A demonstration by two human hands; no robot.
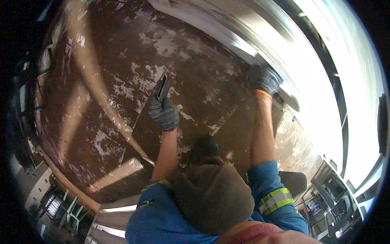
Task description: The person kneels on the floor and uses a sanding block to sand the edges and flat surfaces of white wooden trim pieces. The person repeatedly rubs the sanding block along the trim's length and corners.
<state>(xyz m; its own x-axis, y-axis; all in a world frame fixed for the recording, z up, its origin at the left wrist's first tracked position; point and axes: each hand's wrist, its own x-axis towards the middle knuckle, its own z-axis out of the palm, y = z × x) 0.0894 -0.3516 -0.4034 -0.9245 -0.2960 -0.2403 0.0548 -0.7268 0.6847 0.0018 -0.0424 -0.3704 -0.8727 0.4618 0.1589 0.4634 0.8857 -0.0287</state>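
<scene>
My left hand (163, 112), in a grey knit glove, is closed around a dark, flat, narrow tool (163, 88). Its thin end points up and away from me, above the stained floor; its exact kind is unclear. Farther right, my right hand (266, 79) wears a similar glove with an orange cuff. It rests against the lower edge of a long pale panel (260, 30). Shadow and blur hide the fingers there, so whether they grip anything does not show.
The brown floor (195, 53) carries pale, flaking patches and strips of sunlight. A large bright white curved surface (325, 69) runs along the right. At the lower left are a wooden edge (69, 185) and a pale green frame (75, 213). Shelving with odds and ends (321, 211) stands lower right.
</scene>
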